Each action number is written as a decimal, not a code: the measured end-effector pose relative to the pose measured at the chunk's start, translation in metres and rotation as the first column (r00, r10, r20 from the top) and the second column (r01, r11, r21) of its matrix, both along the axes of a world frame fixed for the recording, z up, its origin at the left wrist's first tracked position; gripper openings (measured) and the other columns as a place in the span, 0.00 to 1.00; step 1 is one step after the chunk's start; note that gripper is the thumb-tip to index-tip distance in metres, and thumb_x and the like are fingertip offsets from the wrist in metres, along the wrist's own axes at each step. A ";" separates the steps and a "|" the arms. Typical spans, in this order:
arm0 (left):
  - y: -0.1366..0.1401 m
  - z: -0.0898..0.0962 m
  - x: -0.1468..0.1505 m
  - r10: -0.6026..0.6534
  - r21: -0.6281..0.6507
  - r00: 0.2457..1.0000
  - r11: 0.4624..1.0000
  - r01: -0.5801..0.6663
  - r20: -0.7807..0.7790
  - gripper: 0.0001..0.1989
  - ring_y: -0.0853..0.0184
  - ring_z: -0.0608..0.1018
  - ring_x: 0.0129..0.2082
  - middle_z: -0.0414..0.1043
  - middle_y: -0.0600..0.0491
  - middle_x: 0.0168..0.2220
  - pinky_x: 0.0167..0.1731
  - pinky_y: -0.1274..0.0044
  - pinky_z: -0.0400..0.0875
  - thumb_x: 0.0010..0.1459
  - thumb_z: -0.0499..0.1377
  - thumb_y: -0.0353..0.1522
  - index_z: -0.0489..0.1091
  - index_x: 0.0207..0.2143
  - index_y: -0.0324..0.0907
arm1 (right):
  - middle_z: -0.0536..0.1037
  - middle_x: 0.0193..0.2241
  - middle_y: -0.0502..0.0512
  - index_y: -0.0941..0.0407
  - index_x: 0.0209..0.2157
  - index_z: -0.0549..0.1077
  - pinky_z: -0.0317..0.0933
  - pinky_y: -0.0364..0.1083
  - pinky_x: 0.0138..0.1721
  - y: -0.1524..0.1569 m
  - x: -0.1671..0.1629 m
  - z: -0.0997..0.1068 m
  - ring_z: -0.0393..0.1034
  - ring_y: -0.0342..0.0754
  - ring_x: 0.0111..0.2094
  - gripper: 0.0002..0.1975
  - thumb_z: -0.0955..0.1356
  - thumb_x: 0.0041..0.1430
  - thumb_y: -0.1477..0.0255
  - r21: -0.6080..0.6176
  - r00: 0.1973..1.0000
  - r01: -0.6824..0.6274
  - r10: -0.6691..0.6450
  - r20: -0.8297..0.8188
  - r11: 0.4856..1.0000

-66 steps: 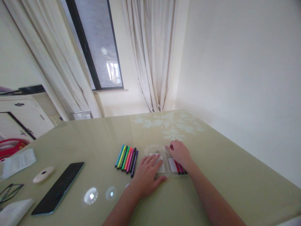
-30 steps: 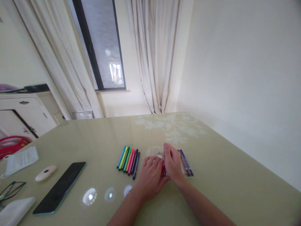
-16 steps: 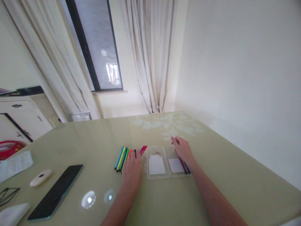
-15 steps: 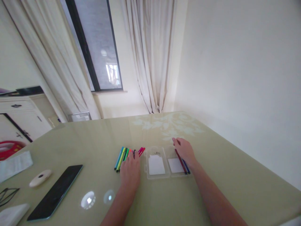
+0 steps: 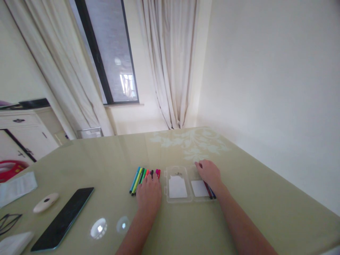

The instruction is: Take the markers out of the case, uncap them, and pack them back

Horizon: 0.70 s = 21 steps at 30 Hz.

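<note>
A row of coloured markers lies on the table, blue and yellow-green at the left, pink and red at the right. Over the right part of that row rests my left hand, fingers stretched out and touching the markers. Right of it, a clear plastic case lies unfolded, with a white card in its left half and another white card in its right half. My right hand is above the right half, fingers curled. It covers the upper part of dark red and blue markers there; its fingertips' contact is hidden.
At the left lie a black tablet-like device, a white oval object, glasses and a pale folded cloth or paper. A wall borders the table on the right.
The red and pink markers beside my left hand now stand straighter, in line with the row. My right hand has shifted slightly nearer me and covers more of the dark markers.
</note>
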<state>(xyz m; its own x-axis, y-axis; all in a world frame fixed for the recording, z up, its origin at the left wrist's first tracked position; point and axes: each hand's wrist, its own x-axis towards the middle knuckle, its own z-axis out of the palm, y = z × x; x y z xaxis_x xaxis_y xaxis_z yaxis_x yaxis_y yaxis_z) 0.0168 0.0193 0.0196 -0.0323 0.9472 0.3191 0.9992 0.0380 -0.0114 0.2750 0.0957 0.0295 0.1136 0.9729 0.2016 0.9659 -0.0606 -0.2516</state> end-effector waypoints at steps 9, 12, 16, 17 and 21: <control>-0.009 0.001 0.016 -0.581 0.000 0.795 0.807 0.590 0.176 0.26 0.53 0.69 0.63 0.68 0.46 0.64 0.62 0.58 0.65 0.67 0.56 0.48 0.67 0.63 0.47 | 0.82 0.33 0.61 0.55 0.32 0.80 0.56 0.45 0.33 0.001 -0.002 -0.001 0.75 0.52 0.36 0.19 0.63 0.70 0.62 -0.029 1.000 0.015 -0.015 0.001 0.999; -0.014 -0.005 0.020 -0.659 -0.040 0.709 0.725 0.688 0.249 0.34 0.53 0.64 0.68 0.60 0.50 0.70 0.66 0.58 0.59 0.64 0.56 0.55 0.63 0.66 0.50 | 0.82 0.34 0.62 0.56 0.32 0.79 0.56 0.46 0.32 0.002 -0.001 -0.002 0.76 0.52 0.36 0.19 0.63 0.70 0.62 -0.027 1.000 0.018 -0.018 -0.002 0.999; -0.012 -0.012 0.018 -0.627 -0.062 0.727 0.744 0.665 0.279 0.28 0.56 0.63 0.69 0.59 0.52 0.70 0.67 0.60 0.57 0.68 0.53 0.51 0.65 0.65 0.51 | 0.82 0.34 0.62 0.56 0.31 0.79 0.56 0.46 0.33 0.003 0.000 -0.003 0.76 0.53 0.36 0.21 0.63 0.70 0.60 -0.064 0.999 0.032 -0.034 -0.019 0.997; -0.011 -0.013 0.018 -0.625 -0.065 0.728 0.744 0.665 0.282 0.28 0.56 0.62 0.69 0.59 0.53 0.71 0.67 0.60 0.58 0.68 0.53 0.51 0.65 0.65 0.52 | 0.82 0.34 0.62 0.56 0.31 0.80 0.56 0.46 0.33 0.004 0.000 -0.003 0.77 0.53 0.36 0.21 0.63 0.70 0.60 -0.078 0.999 0.040 -0.042 -0.025 0.996; -0.008 -0.015 0.016 -0.630 -0.078 0.724 0.736 0.672 0.281 0.28 0.56 0.61 0.70 0.57 0.54 0.71 0.67 0.60 0.57 0.68 0.53 0.50 0.63 0.66 0.52 | 0.81 0.33 0.61 0.55 0.31 0.79 0.56 0.46 0.33 0.006 0.002 -0.002 0.76 0.53 0.36 0.20 0.63 0.69 0.59 -0.092 0.996 0.054 -0.060 -0.066 0.994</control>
